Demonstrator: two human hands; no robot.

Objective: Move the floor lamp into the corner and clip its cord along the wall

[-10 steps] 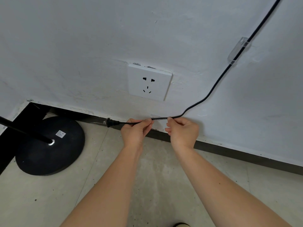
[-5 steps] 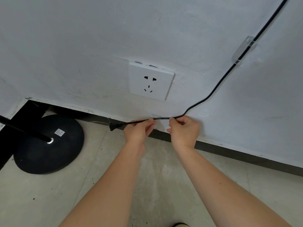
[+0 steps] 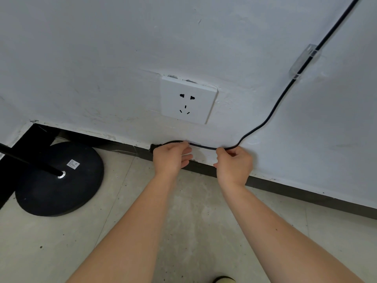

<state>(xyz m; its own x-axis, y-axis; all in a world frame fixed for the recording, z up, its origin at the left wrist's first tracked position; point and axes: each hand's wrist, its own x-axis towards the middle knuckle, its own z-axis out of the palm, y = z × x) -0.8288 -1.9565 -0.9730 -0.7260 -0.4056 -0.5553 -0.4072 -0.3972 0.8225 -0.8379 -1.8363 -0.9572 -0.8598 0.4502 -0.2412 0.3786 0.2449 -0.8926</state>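
Left hand [image 3: 170, 158]: thumb and forefinger pinched together on the black cord [image 3: 273, 111], remaining fingers loosely extended below, just under the wall socket [image 3: 188, 100]. Right hand [image 3: 233, 165]: fingers curled in, fingertips closed on the same cord, below and right of the socket. Short stretch of cord pulled between the two hands, held against the white wall [image 3: 102, 48] just above the dark skirting [image 3: 306, 194]. Pale strip, possibly a clear clip [image 3: 194, 144], under the cord between the hands; hard to tell.

Cord thin, black, glossy. From the right hand, curving up and rightward, well right of the socket, through a transparent cord clip [image 3: 303, 62] stuck to the wall, then on up out of view at the top right. Plug [image 3: 156, 147] at the cord's end, poking out left of the left hand, below the socket, not inserted.

Floor lamp base [image 3: 59, 178]: round, black, flat on the tiled floor [image 3: 193, 221], well left of and below the socket, small white label on top. Black pole [image 3: 26, 158] rising from its centre toward the left edge.

One cord, one plug, one socket plate, one lamp base, one clear clip definitely seen, two hands.
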